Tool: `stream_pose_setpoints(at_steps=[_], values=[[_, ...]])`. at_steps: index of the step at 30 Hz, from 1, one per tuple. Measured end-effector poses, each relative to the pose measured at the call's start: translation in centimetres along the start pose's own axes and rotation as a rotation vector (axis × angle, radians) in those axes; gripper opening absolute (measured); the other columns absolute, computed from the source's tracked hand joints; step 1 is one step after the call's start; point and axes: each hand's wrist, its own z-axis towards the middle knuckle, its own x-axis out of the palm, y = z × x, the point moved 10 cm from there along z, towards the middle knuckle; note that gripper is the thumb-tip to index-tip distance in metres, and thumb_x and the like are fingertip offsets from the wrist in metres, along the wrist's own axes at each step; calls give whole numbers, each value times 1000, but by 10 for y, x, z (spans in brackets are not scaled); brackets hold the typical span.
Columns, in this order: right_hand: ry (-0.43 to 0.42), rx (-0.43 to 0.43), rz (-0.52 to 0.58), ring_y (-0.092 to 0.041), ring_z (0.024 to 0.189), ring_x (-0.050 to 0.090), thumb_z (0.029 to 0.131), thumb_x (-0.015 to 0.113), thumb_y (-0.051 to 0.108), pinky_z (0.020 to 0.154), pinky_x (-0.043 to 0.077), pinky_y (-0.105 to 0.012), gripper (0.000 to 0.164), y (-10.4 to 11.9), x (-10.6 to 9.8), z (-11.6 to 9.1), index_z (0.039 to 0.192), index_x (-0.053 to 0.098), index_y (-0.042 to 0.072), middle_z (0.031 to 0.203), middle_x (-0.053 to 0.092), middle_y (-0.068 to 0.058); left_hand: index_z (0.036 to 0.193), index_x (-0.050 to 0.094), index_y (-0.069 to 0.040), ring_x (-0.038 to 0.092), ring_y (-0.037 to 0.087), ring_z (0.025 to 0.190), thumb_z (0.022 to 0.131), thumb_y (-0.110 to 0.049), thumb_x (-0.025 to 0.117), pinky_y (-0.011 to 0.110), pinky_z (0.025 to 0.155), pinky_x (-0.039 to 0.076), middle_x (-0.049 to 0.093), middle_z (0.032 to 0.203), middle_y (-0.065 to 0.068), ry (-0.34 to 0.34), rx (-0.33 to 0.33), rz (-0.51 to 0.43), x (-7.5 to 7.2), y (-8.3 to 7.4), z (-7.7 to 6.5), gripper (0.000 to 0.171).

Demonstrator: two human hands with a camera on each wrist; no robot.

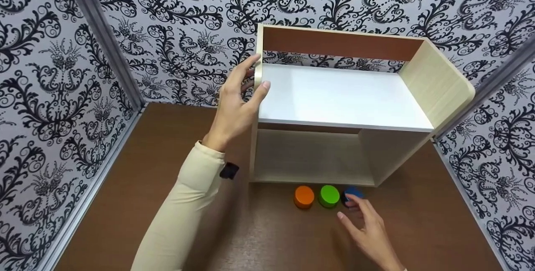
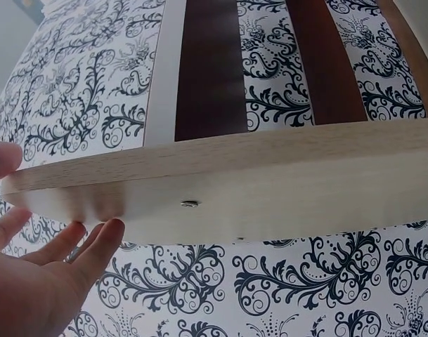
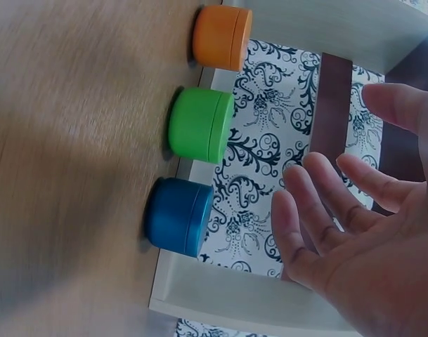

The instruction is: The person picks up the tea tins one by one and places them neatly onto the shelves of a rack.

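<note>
A small two-level shelf unit (image 1: 345,95) with a white middle board and pale wood sides stands upright. My left hand (image 1: 238,103) holds the front edge of its left side panel (image 2: 270,182), thumb on one face and fingertips on the other. In front of the unit, an orange lidded jar (image 1: 304,197), a green lidded jar (image 3: 199,125) and a blue lidded jar (image 3: 178,216) stand in a row. Beside the blue jar, my right hand (image 1: 370,231) hovers with fingers spread apart and nothing in it; the right wrist view shows a gap between them.
Brown wood-look surface (image 1: 125,204) lies under the unit and jars. Patterned black-and-white walls (image 1: 179,32) enclose the back and both sides, with grey strips at the corners. A reddish-brown slat (image 1: 342,45) crosses the unit's back, with openings around it.
</note>
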Motion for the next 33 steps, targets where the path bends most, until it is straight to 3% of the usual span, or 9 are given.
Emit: stream_pose_setpoints(at_steps=[5,13,23,29,33], values=[[18,4,-5,-11,96,63,86,82,13,79,56,-23,49,0,3,1,132,64,10,110,66,-3,146,48,0,55,26,124,97,-12,66,34,107,51,50,144,15,-5,-9,-47,-1,1,2,54],[56,38,-32,-10,98,62,88,81,17,81,59,-33,49,-2,8,2,133,63,9,110,64,3,142,51,1,57,31,124,96,-15,67,33,106,51,52,138,16,-4,-21,-103,-1,4,2,51],[-3,-9,-39,-12,94,63,85,83,11,78,61,-34,48,-13,2,6,130,65,6,106,64,3,143,51,1,56,36,123,97,-17,68,36,106,51,52,139,16,8,-15,-121,-2,6,3,52],[-20,-18,-36,-15,94,65,85,82,8,77,59,-25,48,-26,-5,9,130,65,4,107,64,-5,143,51,1,58,30,122,97,-16,69,33,106,51,53,140,16,7,-14,-118,-2,7,3,52],[-88,-20,-44,-12,88,63,82,84,5,72,53,-15,45,-34,-16,12,124,68,3,104,65,-6,142,51,2,58,27,121,97,-16,68,32,106,51,53,139,16,8,-13,-121,-2,7,2,52]])
